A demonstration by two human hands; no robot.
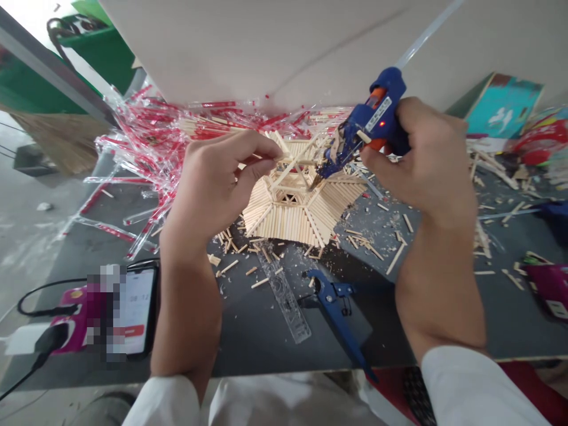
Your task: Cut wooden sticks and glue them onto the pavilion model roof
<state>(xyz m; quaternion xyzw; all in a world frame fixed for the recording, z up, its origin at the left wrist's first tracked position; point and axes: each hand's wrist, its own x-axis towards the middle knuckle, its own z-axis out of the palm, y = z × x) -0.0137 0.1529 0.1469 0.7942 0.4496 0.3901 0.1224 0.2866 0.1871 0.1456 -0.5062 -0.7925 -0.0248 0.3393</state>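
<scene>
A hexagonal model built of thin pale wooden sticks (288, 216) stands in the middle of the dark table, its top an open frame of crossed sticks. My left hand (217, 183) pinches a short wooden stick (275, 158) between finger and thumb, just above that frame. My right hand (421, 160) grips a blue and orange hot glue gun (370, 121), with a translucent glue stick (428, 32) running out of its back. The gun's nozzle (316, 181) points down at the model, very close to it. Whether it touches the wood is hard to tell.
Wooden offcuts (239, 254) litter the dark table. A clear ruler (284, 296) and blue-handled pliers (337, 313) lie near the front. A phone (137, 310) sits at the left, behind a heap of red-striped plastic wrappers (146, 142). A white board (266, 47) leans at the back.
</scene>
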